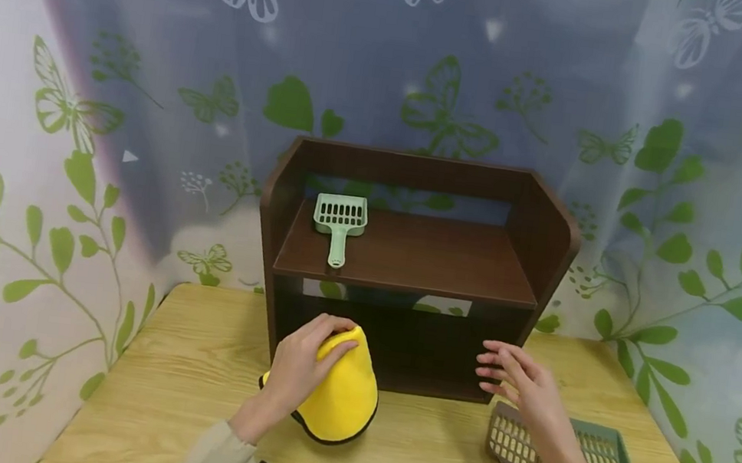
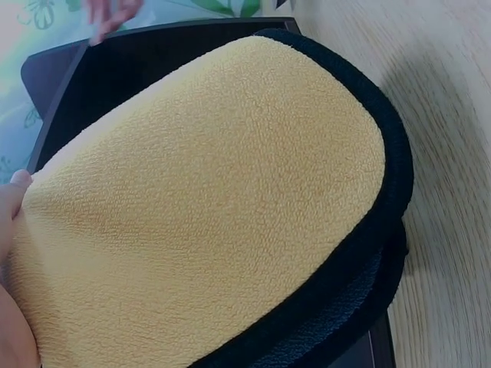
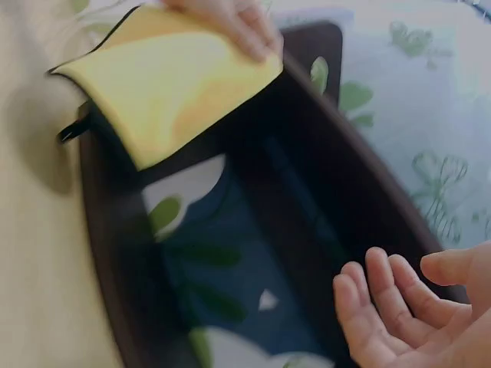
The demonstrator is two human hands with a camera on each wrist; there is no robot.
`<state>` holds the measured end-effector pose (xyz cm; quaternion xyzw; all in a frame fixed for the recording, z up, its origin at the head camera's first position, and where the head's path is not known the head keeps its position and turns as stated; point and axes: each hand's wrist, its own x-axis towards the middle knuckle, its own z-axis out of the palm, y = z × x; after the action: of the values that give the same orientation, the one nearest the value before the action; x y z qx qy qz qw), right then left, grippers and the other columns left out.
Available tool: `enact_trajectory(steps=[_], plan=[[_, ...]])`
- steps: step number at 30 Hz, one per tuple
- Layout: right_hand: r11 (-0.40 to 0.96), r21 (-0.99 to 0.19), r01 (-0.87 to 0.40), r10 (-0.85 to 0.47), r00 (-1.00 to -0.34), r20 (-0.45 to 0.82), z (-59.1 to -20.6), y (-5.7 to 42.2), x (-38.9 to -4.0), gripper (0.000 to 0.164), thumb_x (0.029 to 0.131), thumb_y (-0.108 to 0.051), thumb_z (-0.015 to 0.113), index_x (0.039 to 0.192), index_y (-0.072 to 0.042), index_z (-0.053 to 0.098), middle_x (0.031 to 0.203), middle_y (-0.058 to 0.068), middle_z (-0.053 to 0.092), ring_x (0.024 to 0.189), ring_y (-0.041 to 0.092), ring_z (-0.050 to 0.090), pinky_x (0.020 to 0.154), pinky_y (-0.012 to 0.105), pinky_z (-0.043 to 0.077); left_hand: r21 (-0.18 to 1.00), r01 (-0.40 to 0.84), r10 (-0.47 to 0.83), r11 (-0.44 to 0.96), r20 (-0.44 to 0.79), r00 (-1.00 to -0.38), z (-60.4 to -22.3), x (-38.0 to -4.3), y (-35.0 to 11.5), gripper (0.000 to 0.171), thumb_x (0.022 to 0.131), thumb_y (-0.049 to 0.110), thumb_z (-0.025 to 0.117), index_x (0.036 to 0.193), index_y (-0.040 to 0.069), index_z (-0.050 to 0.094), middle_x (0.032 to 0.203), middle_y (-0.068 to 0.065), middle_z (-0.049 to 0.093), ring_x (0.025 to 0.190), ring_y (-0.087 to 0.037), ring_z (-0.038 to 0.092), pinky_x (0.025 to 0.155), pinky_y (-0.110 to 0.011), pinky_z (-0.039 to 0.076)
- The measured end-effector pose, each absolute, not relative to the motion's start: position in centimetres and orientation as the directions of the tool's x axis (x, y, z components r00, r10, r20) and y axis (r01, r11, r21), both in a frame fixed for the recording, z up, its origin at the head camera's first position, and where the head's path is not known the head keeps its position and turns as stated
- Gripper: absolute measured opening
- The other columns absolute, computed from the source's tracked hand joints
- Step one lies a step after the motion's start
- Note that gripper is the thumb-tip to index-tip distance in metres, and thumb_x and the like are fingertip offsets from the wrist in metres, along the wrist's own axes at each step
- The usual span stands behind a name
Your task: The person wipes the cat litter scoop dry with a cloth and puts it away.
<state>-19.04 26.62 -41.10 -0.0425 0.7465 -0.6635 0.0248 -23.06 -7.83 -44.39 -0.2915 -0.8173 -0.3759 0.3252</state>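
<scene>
My left hand [image 1: 300, 366] pinches a yellow cloth [image 1: 342, 399] with black edging between thumb and fingers. The cloth hangs folded in front of the dark brown shelf [image 1: 407, 273], near its lower left opening. In the left wrist view, the cloth [image 2: 222, 184] fills most of the picture, its darker underside showing below the black border. To the right, my right hand [image 1: 522, 381] holds nothing, fingers loosely spread before the shelf's lower right side. The right wrist view shows that hand [image 3: 406, 307] with its fingers slightly bent.
A light green litter scoop [image 1: 340, 222] lies on the upper shelf at the left. Under my right forearm, a brown litter scoop [image 1: 515, 444] and a dark green one [image 1: 607, 455] rest on the wooden table [image 1: 188, 363]. A patterned curtain [image 1: 393, 49] hangs behind.
</scene>
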Motion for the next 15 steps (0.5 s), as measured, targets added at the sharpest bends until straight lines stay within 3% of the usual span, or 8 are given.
enact_trajectory(steps=[7,15], plan=[[0.205,-0.967,0.154,-0.054,-0.984,-0.168,-45.5,29.8,-17.0,0.063,0.109,-0.043,0.043,0.153,0.001,0.037,0.140,0.015,0.058,0.114,0.015,0.065,0.095,0.039,0.054,0.420,0.725,0.239,0.546,0.751,-0.615,-44.7,-23.0,-7.7,0.024,0.088,0.020,0.080,0.109,0.014,0.071,0.100,0.004,0.069,0.083,-0.008,0.066,0.074,-0.026,0.057],[0.168,-0.944,0.285,-0.084,-0.950,-0.301,-48.9,32.3,-14.8,0.067,0.109,-0.042,0.043,0.153,0.008,0.033,0.141,0.019,0.057,0.117,0.022,0.064,0.095,0.040,0.054,0.427,0.726,0.241,0.539,0.748,-0.618,-44.8,-22.9,-7.4,0.024,0.088,0.021,0.080,0.109,0.013,0.071,0.099,0.003,0.069,0.083,-0.008,0.065,0.074,-0.027,0.057]])
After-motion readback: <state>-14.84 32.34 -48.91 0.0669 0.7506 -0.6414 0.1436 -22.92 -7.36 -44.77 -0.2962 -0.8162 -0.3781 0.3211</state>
